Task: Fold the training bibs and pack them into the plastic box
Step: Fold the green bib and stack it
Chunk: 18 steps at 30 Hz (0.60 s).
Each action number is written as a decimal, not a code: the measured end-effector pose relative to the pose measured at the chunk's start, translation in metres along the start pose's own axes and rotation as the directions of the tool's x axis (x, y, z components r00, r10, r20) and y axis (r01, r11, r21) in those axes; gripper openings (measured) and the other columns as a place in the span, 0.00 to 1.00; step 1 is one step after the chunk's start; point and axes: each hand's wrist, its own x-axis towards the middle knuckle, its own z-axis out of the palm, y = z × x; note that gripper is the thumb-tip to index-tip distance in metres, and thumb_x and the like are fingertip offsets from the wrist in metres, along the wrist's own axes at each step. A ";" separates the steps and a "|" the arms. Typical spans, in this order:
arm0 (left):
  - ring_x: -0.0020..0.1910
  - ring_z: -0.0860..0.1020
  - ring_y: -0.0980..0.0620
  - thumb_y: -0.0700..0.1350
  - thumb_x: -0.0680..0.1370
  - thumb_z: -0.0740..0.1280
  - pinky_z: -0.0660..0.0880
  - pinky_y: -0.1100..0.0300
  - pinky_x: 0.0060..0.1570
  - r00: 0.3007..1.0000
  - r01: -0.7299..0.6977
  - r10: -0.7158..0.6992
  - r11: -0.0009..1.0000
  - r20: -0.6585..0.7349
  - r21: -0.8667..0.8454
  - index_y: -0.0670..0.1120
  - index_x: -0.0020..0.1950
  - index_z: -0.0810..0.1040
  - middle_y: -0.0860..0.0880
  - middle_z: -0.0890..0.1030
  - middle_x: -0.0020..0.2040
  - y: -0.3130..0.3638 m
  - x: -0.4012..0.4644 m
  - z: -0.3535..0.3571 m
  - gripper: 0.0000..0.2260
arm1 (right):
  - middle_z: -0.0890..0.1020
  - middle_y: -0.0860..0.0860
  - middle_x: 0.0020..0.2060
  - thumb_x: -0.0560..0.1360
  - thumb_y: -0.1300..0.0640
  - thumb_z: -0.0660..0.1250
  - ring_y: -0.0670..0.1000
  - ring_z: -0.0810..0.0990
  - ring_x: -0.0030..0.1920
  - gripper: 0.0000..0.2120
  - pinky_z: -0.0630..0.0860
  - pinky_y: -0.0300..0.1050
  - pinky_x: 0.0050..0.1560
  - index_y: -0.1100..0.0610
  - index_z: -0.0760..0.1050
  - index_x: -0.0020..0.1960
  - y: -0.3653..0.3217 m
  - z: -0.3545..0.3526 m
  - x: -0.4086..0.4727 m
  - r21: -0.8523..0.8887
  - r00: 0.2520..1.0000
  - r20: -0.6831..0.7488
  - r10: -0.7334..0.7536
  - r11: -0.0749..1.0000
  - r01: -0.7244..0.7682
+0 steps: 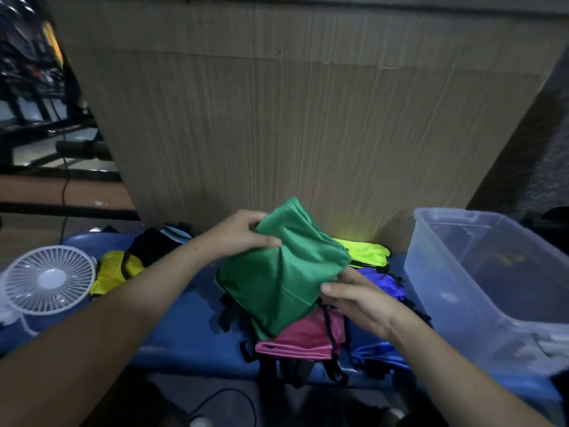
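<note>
Head view, single frame. Item 1: green bib (pixel 283 269), one, folded into a rough square, held above the blue surface (pixel 184 328) at frame centre. Left hand (pixel 243 234), at 10 o'clock of the bib, pinches its upper edge, thumb on the front and fingers curled behind. Right hand (pixel 357 300), at 4 o'clock of the bib, grips its lower right corner, thumb on top and fingers underneath.

Item 2: loose bibs on the blue surface, five colours counted. Pink bib (pixel 304 337), folded flat with black trim, lies directly below the green one at 6 o'clock. Blue bib (pixel 381 282) lies at 3 o'clock, partly under the right hand. Neon yellow bib (pixel 366 252) lies at 2 o'clock, against the cardboard panel (pixel 277 118). Yellow bib (pixel 115 271) and black bib (pixel 151 246) lie at 9 o'clock, touching each other.

Item 3: plastic box (pixel 480 291), one, clear, lidless, at 3 o'clock of the frame beside the blue bib. Contents indistinct through the dim wall, possibly nothing.

Item 4: white fan (pixel 49 280), one, at 9 o'clock of the frame, beside the yellow bib.

Markings: no legible writing anywhere.
</note>
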 end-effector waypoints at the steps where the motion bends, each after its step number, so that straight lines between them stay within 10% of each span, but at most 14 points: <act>1: 0.53 0.85 0.53 0.44 0.74 0.76 0.80 0.50 0.58 1.000 -0.002 0.001 0.999 -0.019 -0.049 0.50 0.60 0.83 0.52 0.86 0.53 0.006 -0.006 -0.002 0.15 | 0.80 0.56 0.66 0.71 0.67 0.69 0.58 0.78 0.66 0.29 0.75 0.53 0.66 0.58 0.69 0.71 -0.002 0.005 0.001 -0.008 0.999 -0.006 -0.031 0.999 0.031; 14: 0.65 0.79 0.51 0.35 0.76 0.72 0.76 0.54 0.64 0.993 -0.115 0.112 0.951 -0.027 -0.287 0.45 0.70 0.74 0.49 0.81 0.65 0.024 -0.063 0.004 0.23 | 0.85 0.54 0.56 0.77 0.69 0.67 0.57 0.84 0.55 0.17 0.80 0.53 0.56 0.55 0.77 0.62 -0.056 0.045 -0.023 -0.263 0.944 -0.221 -0.245 0.947 0.184; 18: 0.60 0.82 0.45 0.40 0.77 0.72 0.76 0.52 0.50 1.000 0.001 0.002 0.970 0.011 -0.243 0.47 0.68 0.76 0.48 0.84 0.60 0.000 -0.053 0.014 0.19 | 0.85 0.53 0.55 0.76 0.67 0.69 0.57 0.84 0.56 0.17 0.79 0.58 0.60 0.54 0.76 0.63 -0.052 0.028 -0.015 -0.445 0.964 -0.216 -0.152 0.895 0.042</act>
